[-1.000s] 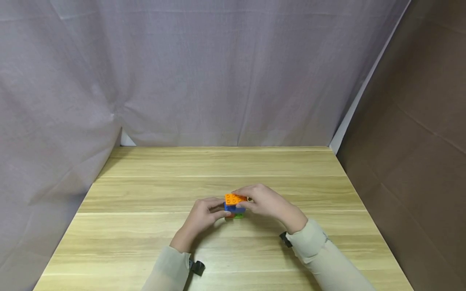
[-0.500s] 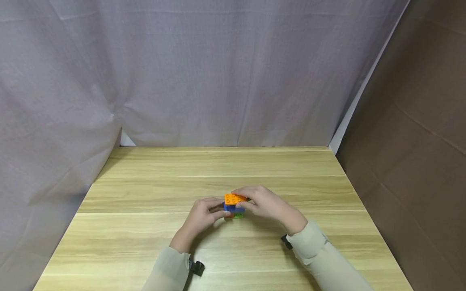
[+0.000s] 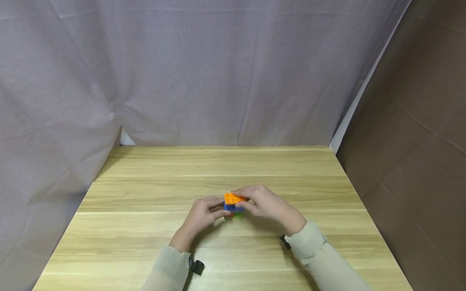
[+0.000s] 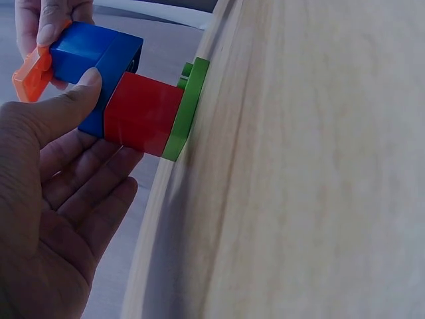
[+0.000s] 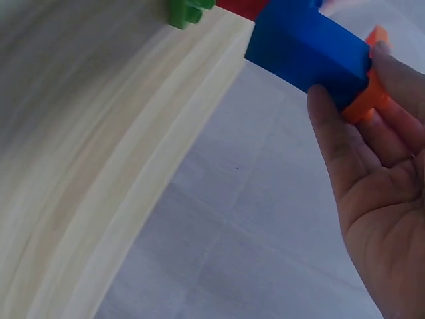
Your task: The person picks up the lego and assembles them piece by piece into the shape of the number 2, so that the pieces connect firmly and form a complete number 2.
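Observation:
A small tower of toy building bricks stands on the table. At its foot is a flat green brick (image 4: pixel 189 109), with a red brick (image 4: pixel 143 113) on it. Over the red one come blue bricks (image 4: pixel 85 52), and an orange brick (image 3: pixel 233 198) with studs tops the tower. My left hand (image 3: pixel 201 216) grips the tower at the blue part from the left, thumb in front and fingers behind. From the right, my right hand (image 3: pixel 267 205) pinches the orange brick between thumb and fingers, one fingertip also at the blue brick's side in the right wrist view.
The tower stands on a wood-grain table (image 3: pixel 145 186). Grey cloth (image 3: pixel 182 72) hangs behind and at the left; a brown cloth (image 3: pixel 411 133) hangs along the right side. Both wrists wear a small black device (image 3: pixel 197 267) at the sleeve.
Both hands keep their hold on the tower. The right hand and the orange brick have shifted only very slightly.

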The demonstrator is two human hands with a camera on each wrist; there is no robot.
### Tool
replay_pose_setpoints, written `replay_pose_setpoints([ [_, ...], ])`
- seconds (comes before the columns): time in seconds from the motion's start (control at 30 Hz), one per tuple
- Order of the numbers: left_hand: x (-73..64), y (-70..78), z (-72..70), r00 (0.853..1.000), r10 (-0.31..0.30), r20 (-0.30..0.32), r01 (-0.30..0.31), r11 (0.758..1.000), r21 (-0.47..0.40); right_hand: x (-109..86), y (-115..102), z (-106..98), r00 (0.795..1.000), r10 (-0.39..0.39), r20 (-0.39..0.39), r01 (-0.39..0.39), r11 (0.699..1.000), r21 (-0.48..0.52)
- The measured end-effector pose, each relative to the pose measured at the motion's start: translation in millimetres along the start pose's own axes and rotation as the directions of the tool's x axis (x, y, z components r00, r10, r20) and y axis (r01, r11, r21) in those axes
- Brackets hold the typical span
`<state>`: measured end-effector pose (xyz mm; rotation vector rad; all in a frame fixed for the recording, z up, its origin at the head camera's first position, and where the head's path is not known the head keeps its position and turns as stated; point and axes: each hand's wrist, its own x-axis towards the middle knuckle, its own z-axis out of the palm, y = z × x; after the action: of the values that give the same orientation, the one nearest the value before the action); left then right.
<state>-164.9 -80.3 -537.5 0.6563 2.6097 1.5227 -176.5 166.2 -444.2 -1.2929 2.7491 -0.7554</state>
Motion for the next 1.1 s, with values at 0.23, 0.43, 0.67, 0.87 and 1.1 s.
replay_pose_setpoints([
  [0.23,0.4,-1.5,-1.5,1.0,-0.001,-0.005,0.001,1.0,0.007,-3.4,8.2,11.1,0.993,-0.064,-0.095,0.066,0.998,0.013],
  [0.43,0.2,-1.9,-1.1,1.0,-0.014,0.006,0.015,1.0,-0.017,-8.5,18.5,24.0,0.977,-0.092,-0.192,0.109,0.991,0.077],
  [0.67,1.3,-2.1,0.1,1.0,0.0,0.001,0.0,1.0,-0.015,-14.5,29.2,31.9,0.974,-0.01,-0.224,0.066,0.967,0.246],
  [0.87,1.6,-1.4,0.4,1.0,0.008,0.004,-0.008,1.0,-0.009,-15.9,32.3,33.7,0.971,0.015,-0.241,0.062,0.95,0.307],
  [1.1,1.5,-2.6,-0.8,1.0,-0.001,-0.001,0.001,1.0,0.017,-11.8,25.7,29.9,0.977,-0.001,-0.214,0.061,0.961,0.272],
])
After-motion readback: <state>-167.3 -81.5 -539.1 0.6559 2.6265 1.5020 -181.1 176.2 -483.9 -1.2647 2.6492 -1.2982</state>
